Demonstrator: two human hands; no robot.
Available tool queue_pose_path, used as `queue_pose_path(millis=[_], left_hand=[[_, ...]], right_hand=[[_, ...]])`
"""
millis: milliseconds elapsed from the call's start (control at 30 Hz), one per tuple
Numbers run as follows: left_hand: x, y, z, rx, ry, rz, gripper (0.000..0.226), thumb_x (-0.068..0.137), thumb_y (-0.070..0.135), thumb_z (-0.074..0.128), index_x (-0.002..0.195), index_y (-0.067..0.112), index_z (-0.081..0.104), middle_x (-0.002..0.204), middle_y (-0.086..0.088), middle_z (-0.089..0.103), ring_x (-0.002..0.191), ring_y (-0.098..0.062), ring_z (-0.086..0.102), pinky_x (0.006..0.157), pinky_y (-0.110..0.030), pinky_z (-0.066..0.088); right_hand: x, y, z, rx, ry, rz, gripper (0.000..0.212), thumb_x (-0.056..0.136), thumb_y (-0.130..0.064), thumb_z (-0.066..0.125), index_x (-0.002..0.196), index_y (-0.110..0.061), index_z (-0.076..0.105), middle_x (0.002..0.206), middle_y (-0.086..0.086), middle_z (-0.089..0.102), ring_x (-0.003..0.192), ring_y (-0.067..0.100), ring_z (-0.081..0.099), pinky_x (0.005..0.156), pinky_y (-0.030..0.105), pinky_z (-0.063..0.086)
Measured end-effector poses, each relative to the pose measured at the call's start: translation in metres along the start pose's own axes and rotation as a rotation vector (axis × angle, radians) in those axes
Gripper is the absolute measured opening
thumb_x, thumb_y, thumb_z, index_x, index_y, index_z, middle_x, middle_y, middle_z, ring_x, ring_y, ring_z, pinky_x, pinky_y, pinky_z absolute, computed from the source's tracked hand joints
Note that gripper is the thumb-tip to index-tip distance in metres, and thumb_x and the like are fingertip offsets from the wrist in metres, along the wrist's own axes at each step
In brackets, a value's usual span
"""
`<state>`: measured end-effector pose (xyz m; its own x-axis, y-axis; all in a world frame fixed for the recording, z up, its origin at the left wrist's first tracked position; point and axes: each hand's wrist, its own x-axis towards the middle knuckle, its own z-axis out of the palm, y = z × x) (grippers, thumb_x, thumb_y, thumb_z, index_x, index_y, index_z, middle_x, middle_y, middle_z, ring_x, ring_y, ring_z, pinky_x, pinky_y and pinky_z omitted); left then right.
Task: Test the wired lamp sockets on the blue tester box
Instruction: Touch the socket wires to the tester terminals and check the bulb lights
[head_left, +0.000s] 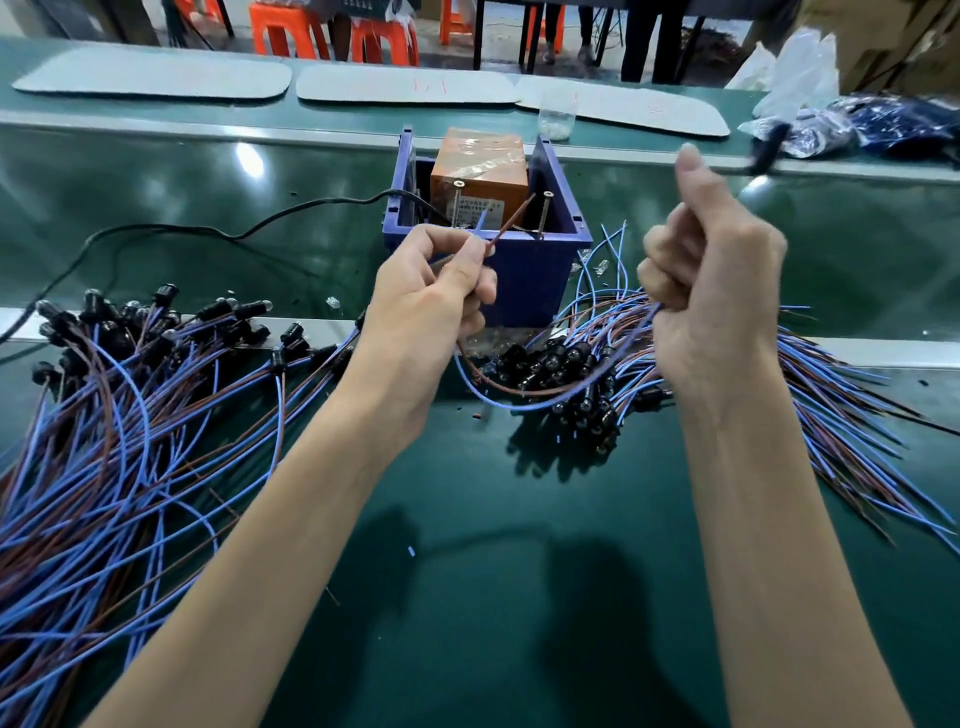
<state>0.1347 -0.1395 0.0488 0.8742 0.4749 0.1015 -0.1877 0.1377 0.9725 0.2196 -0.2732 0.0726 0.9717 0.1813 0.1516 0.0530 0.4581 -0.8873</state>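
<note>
The blue tester box (524, 275) stands open-topped at the centre of the green bench, with an orange block (480, 171) and two upright screws (545, 213) inside. My left hand (431, 301) pinches a brown and a blue wire (511, 218) whose bare ends point up toward the screws. My right hand (711, 280), thumb raised, grips the same wire pair further along; the pair loops down between my hands. A heap of black sockets with blue and brown wires (566, 374) lies below the box on the right. A second, larger heap of wired sockets (130, 395) covers the left.
A black power cable (249, 228) runs from the box to the left. White flat pads (405, 85) and a clear cup (557, 117) lie on the far belt. Plastic bags (810, 104) sit at the far right. Orange stools (332, 31) and people's legs stand beyond the bench.
</note>
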Motion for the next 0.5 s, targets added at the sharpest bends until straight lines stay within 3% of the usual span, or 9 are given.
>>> queue_pose_path(millis=[67,100,233,333,433,500], left_hand=[[0.001,0.002,0.0,-0.109,0.03,0.003,0.017,0.1,0.006,0.045,0.084,0.012,0.051,0.058,0.008,0.051,0.046,-0.002,0.037,0.047,-0.013,0.033],[0.001,0.003,0.0,-0.169,0.047,-0.003,0.017,0.099,0.005,0.047,0.084,0.011,0.052,0.061,0.005,0.05,0.046,-0.003,0.036,0.047,-0.014,0.034],[0.004,0.009,-0.001,-0.393,0.096,-0.046,0.015,0.098,0.004,0.047,0.085,0.008,0.053,0.066,-0.001,0.049,0.047,-0.003,0.038,0.046,-0.013,0.036],[0.003,0.013,-0.001,-0.491,0.102,-0.066,0.014,0.097,0.005,0.048,0.086,0.009,0.054,0.068,-0.001,0.05,0.051,-0.004,0.041,0.049,-0.013,0.039],[0.002,0.014,0.0,-0.448,0.102,-0.084,0.012,0.095,0.011,0.051,0.085,0.014,0.057,0.066,0.004,0.057,0.063,-0.007,0.052,0.062,-0.018,0.043],[0.001,0.014,0.002,-0.429,0.088,-0.087,0.01,0.095,0.014,0.051,0.086,0.016,0.056,0.065,0.004,0.063,0.074,-0.018,0.06,0.072,-0.031,0.044]], right_hand=[[-0.003,0.0,0.002,0.176,-0.104,0.015,0.055,0.098,-0.02,0.048,0.044,-0.018,0.039,0.04,-0.009,0.027,0.037,0.005,0.017,0.034,0.017,0.016],[-0.004,0.001,0.004,0.245,-0.152,0.013,0.051,0.1,-0.019,0.043,0.049,-0.016,0.042,0.042,-0.008,0.026,0.038,0.005,0.017,0.035,0.017,0.016],[-0.007,0.01,0.014,0.308,-0.26,0.002,0.023,0.097,0.003,0.03,0.087,-0.009,0.048,0.053,-0.004,0.037,0.044,0.006,0.028,0.04,0.017,0.02],[-0.01,0.014,0.019,0.104,-0.332,0.013,0.03,0.094,0.008,0.033,0.103,-0.012,0.054,0.072,-0.002,0.051,0.054,0.004,0.04,0.04,0.014,0.022],[-0.015,0.016,0.021,-0.304,-0.458,0.084,0.03,0.103,-0.018,0.035,0.098,-0.02,0.065,0.09,-0.005,0.065,0.067,0.005,0.052,0.039,0.008,0.027],[-0.02,0.016,0.023,-0.422,-0.579,0.17,0.04,0.105,-0.033,0.031,0.092,-0.02,0.066,0.085,-0.004,0.069,0.068,0.005,0.058,0.042,0.005,0.033]])
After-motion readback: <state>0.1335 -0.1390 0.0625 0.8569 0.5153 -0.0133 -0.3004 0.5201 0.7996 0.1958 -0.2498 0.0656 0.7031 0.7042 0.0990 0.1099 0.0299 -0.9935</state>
